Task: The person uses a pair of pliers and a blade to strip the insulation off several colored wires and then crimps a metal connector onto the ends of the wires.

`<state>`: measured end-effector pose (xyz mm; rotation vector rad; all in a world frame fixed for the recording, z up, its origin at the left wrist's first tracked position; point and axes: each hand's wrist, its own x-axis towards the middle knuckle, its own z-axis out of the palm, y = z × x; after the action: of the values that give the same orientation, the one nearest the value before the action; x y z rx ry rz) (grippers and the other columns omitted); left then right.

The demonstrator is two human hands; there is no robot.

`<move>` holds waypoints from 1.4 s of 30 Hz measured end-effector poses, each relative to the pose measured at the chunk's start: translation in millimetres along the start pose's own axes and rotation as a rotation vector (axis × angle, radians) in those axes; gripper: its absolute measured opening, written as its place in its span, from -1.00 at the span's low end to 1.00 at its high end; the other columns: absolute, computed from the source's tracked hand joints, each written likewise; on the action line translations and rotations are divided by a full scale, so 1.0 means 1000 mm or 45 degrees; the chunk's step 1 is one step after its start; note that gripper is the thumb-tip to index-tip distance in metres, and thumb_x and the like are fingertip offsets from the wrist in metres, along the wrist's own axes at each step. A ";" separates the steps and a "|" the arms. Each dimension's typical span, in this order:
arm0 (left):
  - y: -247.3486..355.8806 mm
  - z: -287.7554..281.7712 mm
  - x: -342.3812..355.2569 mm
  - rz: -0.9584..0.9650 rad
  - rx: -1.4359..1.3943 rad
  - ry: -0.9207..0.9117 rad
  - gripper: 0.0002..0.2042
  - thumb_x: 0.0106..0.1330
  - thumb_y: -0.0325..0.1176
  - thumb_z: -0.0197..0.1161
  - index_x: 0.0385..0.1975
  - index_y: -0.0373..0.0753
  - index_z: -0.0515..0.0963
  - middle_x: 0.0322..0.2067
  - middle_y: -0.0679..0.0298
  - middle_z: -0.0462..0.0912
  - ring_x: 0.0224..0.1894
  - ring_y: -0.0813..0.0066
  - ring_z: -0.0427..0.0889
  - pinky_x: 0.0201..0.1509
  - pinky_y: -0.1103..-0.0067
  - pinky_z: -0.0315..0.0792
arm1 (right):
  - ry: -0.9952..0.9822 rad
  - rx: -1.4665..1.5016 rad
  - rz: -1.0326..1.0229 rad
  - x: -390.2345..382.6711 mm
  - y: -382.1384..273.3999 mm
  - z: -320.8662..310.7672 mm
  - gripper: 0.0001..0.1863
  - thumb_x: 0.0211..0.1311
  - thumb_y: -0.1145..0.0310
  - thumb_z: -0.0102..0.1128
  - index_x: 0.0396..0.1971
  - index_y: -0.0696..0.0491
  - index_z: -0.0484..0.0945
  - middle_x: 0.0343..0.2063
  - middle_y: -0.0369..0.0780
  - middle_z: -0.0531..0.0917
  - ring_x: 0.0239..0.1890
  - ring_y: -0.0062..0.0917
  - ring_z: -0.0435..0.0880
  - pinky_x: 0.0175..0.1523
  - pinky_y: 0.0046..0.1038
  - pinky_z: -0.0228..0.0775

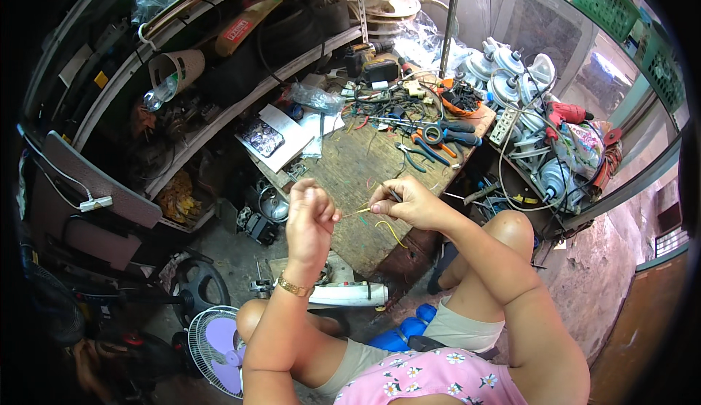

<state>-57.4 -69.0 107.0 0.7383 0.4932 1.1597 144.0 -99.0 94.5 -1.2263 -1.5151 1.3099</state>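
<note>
Over the worn wooden work board [343, 164], my left hand [310, 219] is raised with curled fingers, its fingertips at one end of a thin light wire [354, 212]. My right hand [401, 200], to its right, pinches the other part of that wire, with a dark slim thing between its fingers that I cannot make out. A loose yellow wire [391, 231] hangs below my hands. Pliers [412, 155], orange-handled cutters [431, 144] and a roll of tape [432, 134] lie on the board beyond my right hand.
A pile of small parts and wires [387, 98] covers the board's back. White fittings and a red drill [569, 113] crowd the right side. Cluttered shelves [197, 131] run along the left. A purple-bladed fan [219, 368] and a white housing [347, 295] are low near my legs.
</note>
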 end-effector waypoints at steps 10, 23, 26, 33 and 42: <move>-0.001 0.005 -0.005 0.234 1.858 -0.421 -0.87 0.26 -0.41 0.12 -0.35 -0.35 0.51 -0.49 0.11 0.58 -0.34 0.34 0.52 -0.29 0.52 0.37 | 0.236 -0.661 -0.277 -0.005 -0.010 0.005 -0.83 0.00 0.34 0.34 -0.42 0.07 0.60 -0.57 -0.15 0.60 -0.50 -0.31 0.57 -0.38 -0.35 0.37; -0.008 0.002 -0.003 0.939 2.042 -0.512 -0.81 0.07 -0.54 0.25 -0.31 -0.26 0.43 -0.52 0.24 0.50 -0.38 0.24 0.46 -0.32 0.39 0.29 | -0.023 0.026 -0.097 0.003 0.006 0.009 -0.84 0.13 0.42 0.25 -0.38 0.22 0.57 -0.54 -0.28 0.62 -0.42 -0.67 0.56 -0.27 -0.49 0.39; -0.008 0.009 -0.004 0.903 1.939 -0.499 -0.70 0.08 -0.53 0.23 -0.16 -0.26 0.38 -0.48 0.24 0.51 -0.36 0.28 0.47 -0.27 0.42 0.30 | 0.053 0.001 -0.219 0.001 0.006 0.009 -0.88 0.15 0.43 0.20 -0.44 0.19 0.56 -0.55 -0.26 0.59 -0.44 -0.63 0.54 -0.35 -0.50 0.36; -0.038 0.018 -0.018 0.515 1.611 -0.189 -0.67 0.19 -0.53 0.13 -0.05 -0.33 0.28 -0.41 0.08 0.54 -0.36 0.14 0.53 -0.26 0.36 0.36 | 0.645 0.420 -0.203 0.015 0.013 0.020 -0.88 0.31 0.37 0.04 -0.37 0.09 0.45 -0.47 -0.34 0.56 -0.51 -0.77 0.40 -0.39 -0.67 0.31; -0.052 0.043 -0.014 0.327 1.446 -0.156 -0.92 0.31 -0.48 0.03 -0.32 -0.36 0.38 -0.57 -0.03 0.54 -0.50 0.01 0.56 -0.47 0.32 0.34 | 0.657 1.009 -0.091 0.025 0.018 0.009 -0.90 0.29 0.37 0.07 -0.41 0.05 0.45 -0.59 -0.35 0.48 -0.57 -0.70 0.40 -0.49 -0.62 0.25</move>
<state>0.3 -104.5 97.0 1.8776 0.9856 0.9955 132.6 -76.3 74.8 -0.8677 -0.5664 1.2330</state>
